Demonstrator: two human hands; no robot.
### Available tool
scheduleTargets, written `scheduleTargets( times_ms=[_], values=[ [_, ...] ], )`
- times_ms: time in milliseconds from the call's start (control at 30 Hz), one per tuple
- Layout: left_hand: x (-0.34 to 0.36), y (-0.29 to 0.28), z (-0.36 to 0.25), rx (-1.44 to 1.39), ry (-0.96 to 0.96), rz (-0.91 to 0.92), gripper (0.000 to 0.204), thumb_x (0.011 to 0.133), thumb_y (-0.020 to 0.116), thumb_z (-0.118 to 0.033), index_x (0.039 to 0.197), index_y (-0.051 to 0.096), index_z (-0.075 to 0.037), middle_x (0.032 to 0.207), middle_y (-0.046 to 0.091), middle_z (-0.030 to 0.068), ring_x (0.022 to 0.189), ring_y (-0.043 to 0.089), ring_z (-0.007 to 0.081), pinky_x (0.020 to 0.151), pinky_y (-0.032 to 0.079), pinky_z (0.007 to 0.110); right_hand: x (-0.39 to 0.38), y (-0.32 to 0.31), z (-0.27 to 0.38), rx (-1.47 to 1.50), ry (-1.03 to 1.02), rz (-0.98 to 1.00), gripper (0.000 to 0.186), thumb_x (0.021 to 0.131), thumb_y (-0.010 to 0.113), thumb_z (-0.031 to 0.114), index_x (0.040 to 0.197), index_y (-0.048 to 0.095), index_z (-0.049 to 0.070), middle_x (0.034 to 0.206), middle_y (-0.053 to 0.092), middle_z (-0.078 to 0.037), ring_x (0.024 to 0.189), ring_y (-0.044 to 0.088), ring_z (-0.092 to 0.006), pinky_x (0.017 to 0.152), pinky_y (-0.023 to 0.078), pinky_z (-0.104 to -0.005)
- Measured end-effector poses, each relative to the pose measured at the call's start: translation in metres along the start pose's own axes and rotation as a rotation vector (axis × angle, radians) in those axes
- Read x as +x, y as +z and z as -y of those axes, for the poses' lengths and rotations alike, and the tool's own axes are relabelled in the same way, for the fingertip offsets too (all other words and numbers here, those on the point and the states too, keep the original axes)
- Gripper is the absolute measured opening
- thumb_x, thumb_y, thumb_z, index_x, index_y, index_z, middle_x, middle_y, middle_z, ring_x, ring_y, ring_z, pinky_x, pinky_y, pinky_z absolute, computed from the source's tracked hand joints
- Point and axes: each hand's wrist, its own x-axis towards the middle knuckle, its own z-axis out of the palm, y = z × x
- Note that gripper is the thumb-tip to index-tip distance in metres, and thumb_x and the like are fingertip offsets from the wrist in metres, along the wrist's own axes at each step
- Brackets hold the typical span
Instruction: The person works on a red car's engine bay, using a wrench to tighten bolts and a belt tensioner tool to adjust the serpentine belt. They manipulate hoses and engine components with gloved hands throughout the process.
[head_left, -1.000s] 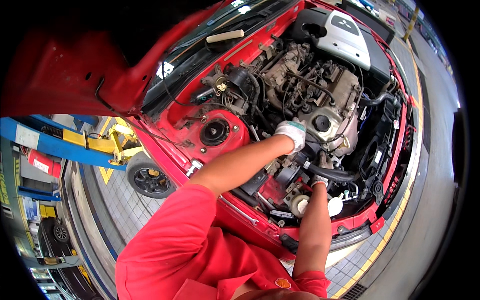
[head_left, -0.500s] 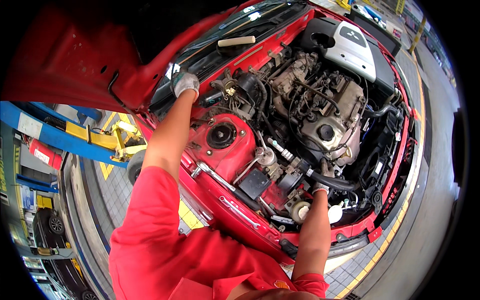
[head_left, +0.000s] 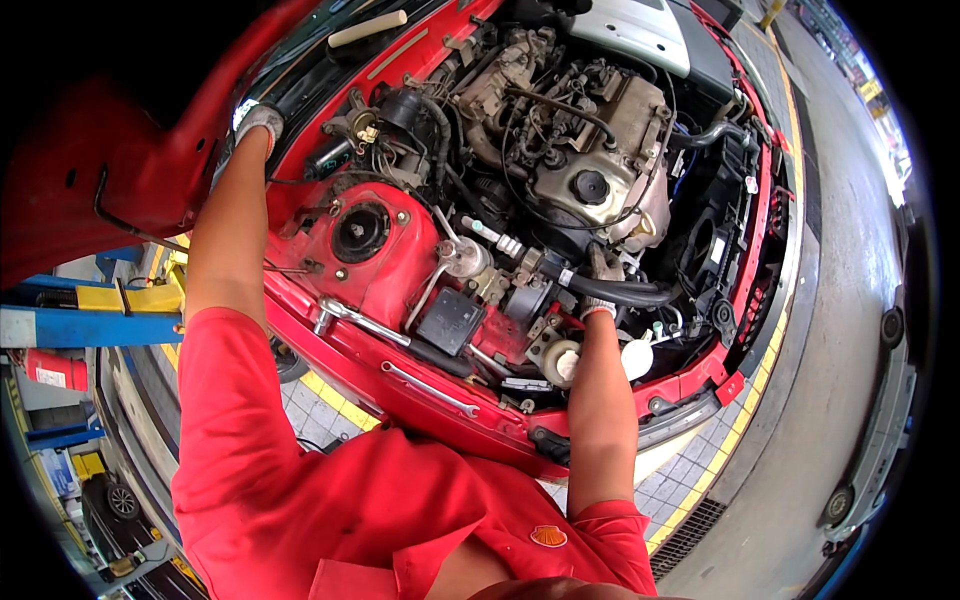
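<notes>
Past the fender point(head_left: 500, 428) edge, my right hand point(head_left: 604, 265) sits in the tight gap under the hose point(head_left: 635, 293), whose long axis runs left to right, before the engine point(head_left: 635, 125). Farther, my left hand point(head_left: 262, 120) is near the windscreen point(head_left: 296, 52). I cannot tell either hand's finger closure.

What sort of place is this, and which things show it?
Likely a car repair workshop: a red car has its engine exposed, a wrench lies along its fender, and what looks like a blue-and-yellow lift arm stands nearby.
</notes>
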Motion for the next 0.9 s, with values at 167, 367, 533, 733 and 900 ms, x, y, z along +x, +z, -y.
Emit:
scheduleTargets(
  times_ms=[167,367,533,733,900],
  values=[
    [-0.032,-0.017,-0.033,-0.002,-0.008,0.020,0.034,0.083,0.060,-0.012,0.111,0.077,-0.004,0.122,0.073,0.0181,0.116,0.071,0.0346,0.097,0.056,0.044,-0.001,-0.004,0.003,0.046,0.044,-0.012,0.052,0.089,0.077,0.039,0.114,0.072,-0.006,0.086,0.068,-0.005,0.066,0.059,-0.0146,0.061,0.050,-0.0322],
    [-0.028,-0.016,-0.020,-0.042,0.000,0.044,0.033,0.079,0.062,-0.013,0.107,0.078,-0.004,0.117,0.074,0.0200,0.113,0.072,0.0345,0.095,0.057,0.043,0.004,0.000,-0.003,0.059,0.048,-0.010,0.052,0.090,0.077,0.037,0.118,0.069,-0.006,0.085,0.067,-0.005,0.067,0.059,-0.0146,0.060,0.049,-0.0317],
    [-0.069,-0.035,-0.050,-0.028,-0.032,-0.114,0.031,0.084,0.059,-0.015,0.106,0.079,-0.005,0.121,0.072,0.0195,0.115,0.070,0.0367,0.097,0.057,0.044,0.005,-0.008,-0.004,0.039,0.037,-0.012,0.053,0.090,0.076,0.037,0.120,0.069,-0.006,0.089,0.069,-0.006,0.075,0.063,-0.0162,0.069,0.052,-0.0324],
    [-0.054,-0.023,-0.048,-0.280,-0.053,-0.384,0.039,0.096,0.053,-0.029,0.112,0.076,-0.001,0.118,0.070,0.0272,0.114,0.069,0.0410,0.094,0.057,0.047,-0.006,0.003,0.005,0.083,-0.018,-0.001,0.047,0.093,0.076,0.034,0.120,0.070,-0.005,0.086,0.068,-0.004,0.068,0.058,-0.0141,0.062,0.048,-0.0312],
    [-0.180,-0.056,-0.164,-0.794,0.559,0.121,0.026,0.088,0.071,-0.021,0.107,0.073,-0.004,0.095,0.074,0.0092,0.087,0.068,0.0204,0.080,0.053,0.033,0.001,-0.001,-0.005,0.166,0.007,-0.022,0.046,0.093,0.076,0.032,0.121,0.069,-0.003,0.079,0.065,-0.003,0.061,0.054,-0.0124,0.055,0.045,-0.0306]
  ],
)
